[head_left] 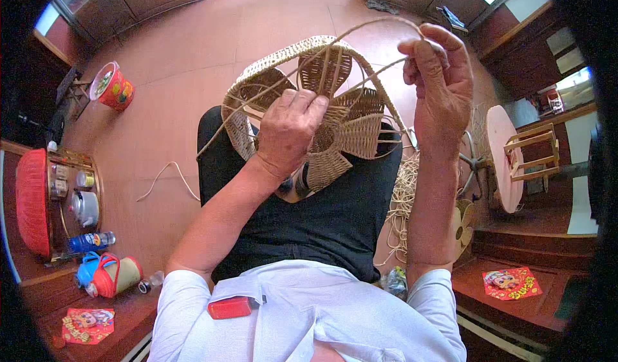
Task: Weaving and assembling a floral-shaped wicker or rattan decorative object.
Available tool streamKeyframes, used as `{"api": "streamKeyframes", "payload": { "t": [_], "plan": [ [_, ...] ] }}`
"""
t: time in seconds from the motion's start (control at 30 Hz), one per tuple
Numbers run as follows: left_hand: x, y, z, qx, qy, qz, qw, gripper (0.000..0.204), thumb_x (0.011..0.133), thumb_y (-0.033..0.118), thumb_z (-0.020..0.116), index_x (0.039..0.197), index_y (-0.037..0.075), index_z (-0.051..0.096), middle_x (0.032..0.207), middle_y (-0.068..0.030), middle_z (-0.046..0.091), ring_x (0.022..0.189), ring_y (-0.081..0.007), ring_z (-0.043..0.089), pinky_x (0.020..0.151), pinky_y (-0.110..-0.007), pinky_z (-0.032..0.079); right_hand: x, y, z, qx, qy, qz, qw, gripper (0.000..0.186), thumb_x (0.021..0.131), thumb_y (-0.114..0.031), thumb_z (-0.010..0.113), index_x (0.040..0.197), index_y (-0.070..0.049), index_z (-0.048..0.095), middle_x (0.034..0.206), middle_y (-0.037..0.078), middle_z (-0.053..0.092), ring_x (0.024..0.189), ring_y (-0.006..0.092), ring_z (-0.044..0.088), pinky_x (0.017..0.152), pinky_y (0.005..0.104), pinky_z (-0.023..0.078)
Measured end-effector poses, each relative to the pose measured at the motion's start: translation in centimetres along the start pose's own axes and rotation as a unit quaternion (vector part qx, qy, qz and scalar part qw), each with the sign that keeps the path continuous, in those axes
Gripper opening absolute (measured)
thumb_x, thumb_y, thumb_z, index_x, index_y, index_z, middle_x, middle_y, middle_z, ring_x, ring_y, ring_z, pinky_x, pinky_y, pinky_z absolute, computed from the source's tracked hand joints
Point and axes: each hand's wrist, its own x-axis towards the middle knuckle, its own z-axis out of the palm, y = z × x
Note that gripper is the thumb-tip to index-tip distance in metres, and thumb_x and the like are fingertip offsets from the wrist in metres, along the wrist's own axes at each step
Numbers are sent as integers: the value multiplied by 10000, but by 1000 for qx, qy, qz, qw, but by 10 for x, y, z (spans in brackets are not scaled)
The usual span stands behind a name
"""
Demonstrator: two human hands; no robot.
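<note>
A woven basket-like piece of pale and brown cord (360, 137) rests on my lap, with petal-shaped panels around a round centre and a braided rim. My left hand (293, 127) is closed over its middle, the fingertips pressed to the strands between panels; what exactly they pinch is hidden. Raised to the right of the rim, my right hand (441, 72) pinches a thin tan cord (386, 19) between thumb and fingers. From there the cord arcs over the rim. Another strand runs from this hand down toward the weave.
A heap of loose pale cord (402, 201) lies on the floor by my right leg. A round-topped wooden stool (505, 159) lies tipped further right. On the left are a red bucket (116, 88), a kettle (85, 207), a blue bottle (92, 241) and a red-and-beige thermos (119, 276).
</note>
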Motion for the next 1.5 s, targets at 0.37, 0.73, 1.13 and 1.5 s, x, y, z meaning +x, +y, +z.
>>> {"api": "streamKeyframes", "payload": {
  "t": [0.37,0.73,1.13,1.5],
  "plan": [
    [16,1,7,-31,-1,-67,997,144,932,139,765,1064,102,721,960,-75,681,912,-291,689,789,-437,584,-60,44,18,-271,9,64,961,351,1028,-41,723,1366,-35,628,1141,78,785,799,108,690,710,283,598],
    [7,12,3,-69,-9,-96,993,148,859,106,723,995,45,723,998,-124,633,953,-328,667,839,-463,578,-69,78,37,-370,-118,25,921,720,1015,45,569,1686,-68,337,1426,317,645,1208,505,700,977,524,603],
    [0,12,5,-55,22,-86,994,235,878,98,722,1109,75,761,1075,-90,669,997,-288,658,895,-428,571,-86,70,42,-282,5,101,954,541,1082,-66,621,1600,-5,475,1091,143,719,873,228,746,746,352,618],
    [12,18,27,-58,-13,56,997,305,880,118,689,1171,103,780,1118,-51,773,982,-259,695,921,-411,580,-110,8,-209,-11,163,296,941,622,1017,-49,676,1588,-5,433,1072,86,735,608,28,579,428,160,430]
  ]
}}
